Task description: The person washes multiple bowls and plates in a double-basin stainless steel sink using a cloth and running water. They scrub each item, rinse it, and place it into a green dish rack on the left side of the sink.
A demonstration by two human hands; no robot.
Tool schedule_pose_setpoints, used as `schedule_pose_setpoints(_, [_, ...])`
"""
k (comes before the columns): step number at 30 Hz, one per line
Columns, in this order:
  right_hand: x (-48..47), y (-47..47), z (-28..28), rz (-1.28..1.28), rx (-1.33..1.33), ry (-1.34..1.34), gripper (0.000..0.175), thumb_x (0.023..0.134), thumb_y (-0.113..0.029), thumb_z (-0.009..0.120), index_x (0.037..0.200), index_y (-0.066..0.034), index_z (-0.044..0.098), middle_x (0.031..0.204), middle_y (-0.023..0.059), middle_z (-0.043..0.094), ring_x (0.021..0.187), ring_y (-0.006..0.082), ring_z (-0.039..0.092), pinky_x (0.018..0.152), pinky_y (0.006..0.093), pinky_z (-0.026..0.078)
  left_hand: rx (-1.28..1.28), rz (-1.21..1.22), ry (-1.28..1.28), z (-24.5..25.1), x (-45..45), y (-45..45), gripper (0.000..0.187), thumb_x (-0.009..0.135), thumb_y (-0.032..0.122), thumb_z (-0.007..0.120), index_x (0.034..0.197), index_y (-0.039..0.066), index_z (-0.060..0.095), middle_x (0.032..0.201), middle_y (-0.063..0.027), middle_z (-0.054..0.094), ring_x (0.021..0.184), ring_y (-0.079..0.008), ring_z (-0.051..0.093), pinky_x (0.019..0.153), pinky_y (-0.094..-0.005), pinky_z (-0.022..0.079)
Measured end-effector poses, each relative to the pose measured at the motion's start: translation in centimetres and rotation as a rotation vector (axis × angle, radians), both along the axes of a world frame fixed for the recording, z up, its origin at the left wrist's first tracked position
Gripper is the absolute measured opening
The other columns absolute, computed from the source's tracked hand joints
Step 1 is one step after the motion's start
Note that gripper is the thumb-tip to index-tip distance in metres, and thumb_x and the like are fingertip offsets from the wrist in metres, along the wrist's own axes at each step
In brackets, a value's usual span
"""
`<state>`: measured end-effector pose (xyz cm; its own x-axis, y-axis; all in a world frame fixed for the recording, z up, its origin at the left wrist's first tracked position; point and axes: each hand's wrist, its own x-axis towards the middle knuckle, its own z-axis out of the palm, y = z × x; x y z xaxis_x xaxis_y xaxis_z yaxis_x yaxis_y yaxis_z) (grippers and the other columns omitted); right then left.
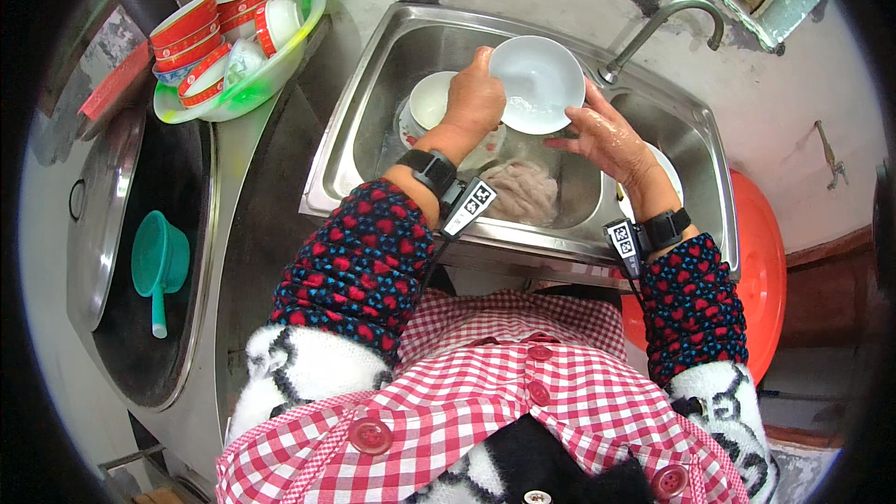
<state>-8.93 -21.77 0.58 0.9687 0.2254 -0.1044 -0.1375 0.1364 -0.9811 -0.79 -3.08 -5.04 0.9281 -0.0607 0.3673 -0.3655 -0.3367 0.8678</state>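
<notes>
A white bowl (537, 84) is held over the large basin of a stainless steel sink (329, 182), its hollow side towards me. My left hand (476, 98) grips its left rim. My right hand (609, 133), wet, touches its lower right edge with the fingers spread along and behind it. Beneath my left hand, another white bowl (428, 101) rests on dishes with a flower pattern in the basin. A greyish-brown cloth (521, 192) lies wet at the basin's near side. Partly behind my right wrist, a white dish (661, 171) shows in the smaller basin.
A curved metal faucet (658, 31) stands behind the sink. At the left, a green and white plastic basin (259, 94) holds several stacked red and white bowls (185, 31). A green dipper (161, 259) lies in a large dark wok (154, 364). A red plastic tub (759, 266) stands right of the sink.
</notes>
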Motion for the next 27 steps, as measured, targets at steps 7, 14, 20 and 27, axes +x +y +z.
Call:
schedule_pose_setpoints(7, [0.5,-0.7,-1.2,-0.221,0.081,0.084,0.051,0.085,-0.007,0.043,0.135,-0.0034,0.030,0.126,0.0170,0.045,0.109,0.0319,0.054,0.085,0.0505,0.053,-0.173,-0.428,0.421,2.2,-2.1,-0.3,0.039,0.093,0.031,0.047,0.120,0.003,0.044,0.106,-0.0173,0.056,0.080,-0.0233,0.063,0.055,-0.0333,0.056])
schedule_pose_setpoints(14, [0.7,-2.2,-2.5,-0.374,0.299,-0.092,0.052,0.082,-0.001,0.037,0.134,-0.0048,0.030,0.127,0.0189,0.045,0.108,0.0353,0.055,0.085,0.0515,0.053,0.765,-0.784,0.636,4.3,-0.7,-2.1,0.061,0.087,0.050,0.052,0.135,0.013,0.041,0.136,-0.0168,0.042,0.115,-0.0300,0.051,0.090,-0.0385,0.048])
schedule_pose_setpoints(20, [0.8,-0.6,-1.8,-0.439,0.321,-0.039,0.053,0.083,-0.001,0.035,0.134,-0.0082,0.022,0.125,0.0174,0.043,0.107,0.0327,0.054,0.077,0.0467,0.057,1.460,-1.094,0.498,-0.4,-3.0,-6.9,0.083,0.069,0.046,0.071,0.140,0.019,0.037,0.140,-0.0122,0.041,0.128,-0.0318,0.040,0.104,-0.0412,0.033])
schedule_pose_setpoints(27, [0.8,-0.6,-1.4,-0.404,0.450,-0.006,0.049,0.082,0.003,0.034,0.128,-0.0035,0.017,0.120,0.0243,0.041,0.092,0.0353,0.062,0.068,0.0419,0.060,1.509,-1.110,0.471,-2.9,-3.7,-7.4,0.072,0.067,0.032,0.068,0.134,0.015,0.046,0.126,-0.0155,0.054,0.119,-0.0279,0.048,0.100,-0.0402,0.036])
